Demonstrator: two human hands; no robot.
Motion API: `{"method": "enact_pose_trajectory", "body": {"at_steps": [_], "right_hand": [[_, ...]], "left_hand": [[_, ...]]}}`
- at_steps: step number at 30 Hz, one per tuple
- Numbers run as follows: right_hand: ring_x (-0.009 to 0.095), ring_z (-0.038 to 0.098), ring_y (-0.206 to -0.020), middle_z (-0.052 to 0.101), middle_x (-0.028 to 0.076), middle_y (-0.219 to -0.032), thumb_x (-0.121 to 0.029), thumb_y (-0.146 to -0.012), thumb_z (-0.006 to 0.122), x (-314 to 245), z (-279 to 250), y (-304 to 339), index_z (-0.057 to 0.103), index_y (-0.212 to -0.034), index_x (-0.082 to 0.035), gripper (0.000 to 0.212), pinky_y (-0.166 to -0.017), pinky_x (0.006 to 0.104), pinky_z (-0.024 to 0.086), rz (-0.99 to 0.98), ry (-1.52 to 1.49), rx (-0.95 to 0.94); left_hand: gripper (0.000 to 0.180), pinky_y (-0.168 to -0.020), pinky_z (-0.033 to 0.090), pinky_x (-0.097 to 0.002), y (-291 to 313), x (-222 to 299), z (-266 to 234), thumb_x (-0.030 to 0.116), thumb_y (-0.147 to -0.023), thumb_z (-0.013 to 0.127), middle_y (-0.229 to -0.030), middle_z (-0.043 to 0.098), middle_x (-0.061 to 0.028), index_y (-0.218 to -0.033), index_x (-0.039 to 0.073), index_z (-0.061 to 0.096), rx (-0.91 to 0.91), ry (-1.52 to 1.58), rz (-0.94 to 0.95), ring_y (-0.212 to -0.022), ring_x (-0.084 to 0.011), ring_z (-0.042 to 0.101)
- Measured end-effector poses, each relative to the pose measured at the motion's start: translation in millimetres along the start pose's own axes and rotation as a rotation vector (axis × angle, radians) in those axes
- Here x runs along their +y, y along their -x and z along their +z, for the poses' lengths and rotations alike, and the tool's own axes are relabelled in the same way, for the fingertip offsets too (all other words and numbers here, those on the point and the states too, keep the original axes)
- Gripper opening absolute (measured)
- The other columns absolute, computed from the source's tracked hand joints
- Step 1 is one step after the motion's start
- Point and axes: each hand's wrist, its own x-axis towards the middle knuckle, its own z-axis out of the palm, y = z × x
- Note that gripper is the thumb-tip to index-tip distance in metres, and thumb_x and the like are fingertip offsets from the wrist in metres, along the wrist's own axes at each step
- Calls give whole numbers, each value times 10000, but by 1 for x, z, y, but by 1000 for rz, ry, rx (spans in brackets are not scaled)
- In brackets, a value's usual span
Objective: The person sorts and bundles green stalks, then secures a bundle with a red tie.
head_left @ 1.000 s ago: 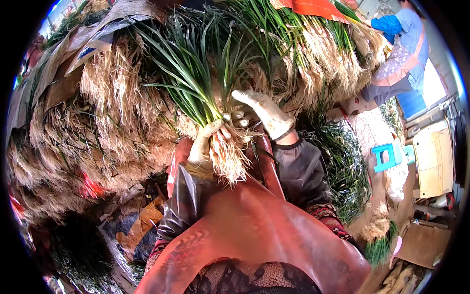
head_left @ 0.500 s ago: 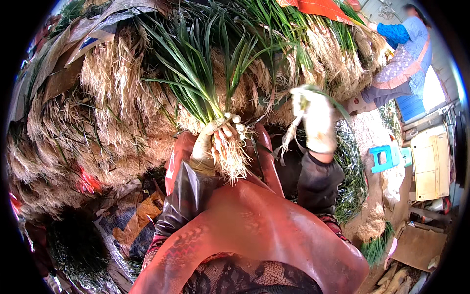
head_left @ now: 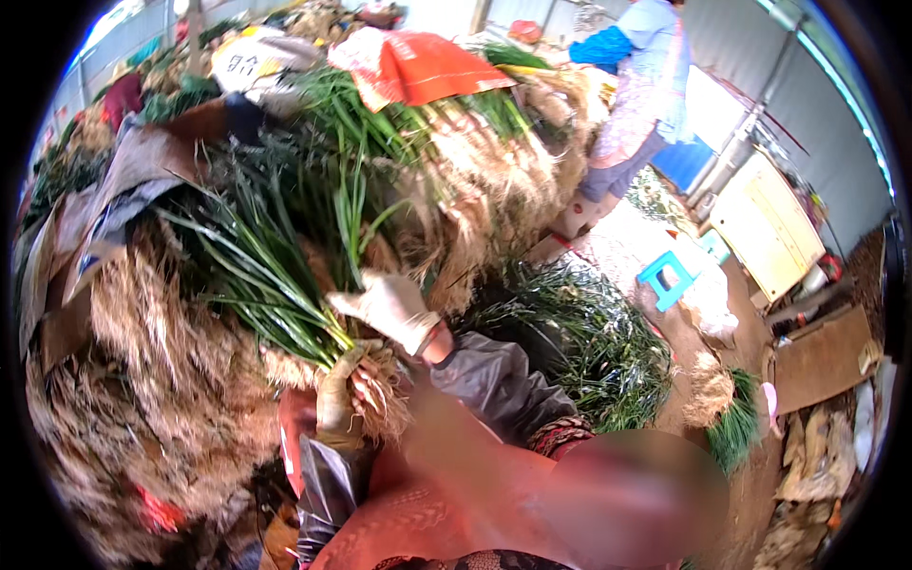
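Observation:
Low in the middle, my gloved left hand (head_left: pixel 336 404) is closed round the lower stems of a bunch of green onions (head_left: pixel 285 309). Its long dark green leaves fan up to the left, and its pale stringy roots (head_left: pixel 388 391) hang out on the right side of the hand. My right hand (head_left: pixel 397 309), in a whitish glove, is just above the left one, at the right edge of the stems. Its thumb and fingers look apart, with nothing visible between them. Whether its fingertips touch the leaves is unclear.
Rooted green onions are heaped on the left (head_left: pixel 152 351) and far side, partly under a red-orange sack (head_left: pixel 413 68). Loose green leaves (head_left: pixel 570 347) lie on the right. Beyond are a blue stool (head_left: pixel 667 280), a rooted bundle (head_left: pixel 731 418), cardboard (head_left: pixel 825 359) and another person (head_left: pixel 635 114).
My right hand has come from the right, where it held a pale leaf scrap, to the bunch; the scrap no longer shows in it. The view has swung right. My left hand keeps its grip.

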Motion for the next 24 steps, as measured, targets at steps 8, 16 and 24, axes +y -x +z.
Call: {"method": "enact_pose_trajectory", "body": {"at_steps": [8,16,24], "right_hand": [[330,598,-536,598,133,-583,-362,-839,586,9,0,-2,607,-697,-81,316,-499,431,468,-99,187,15],[398,587,-607,594,207,-635,-454,-884,536,-7,6,1,622,-721,-30,463,-551,463,457,113,-156,-84],[289,597,-545,608,110,-616,-287,-821,604,4,5,4,605,-719,-93,220,-493,396,460,-264,139,83]], "left_hand": [[211,-553,520,-253,3,0,18,95,-843,600,-648,584,-59,-971,-71,618,52,79,46,-550,-107,558],[278,-519,455,-178,-2,-1,9,190,-871,579,-732,617,-50,-1029,-38,583,-28,19,75,-586,-87,556],[264,-626,485,-255,-6,-4,4,184,-861,573,-755,629,-88,-985,-48,598,-45,-1,113,-613,-119,545]]}}
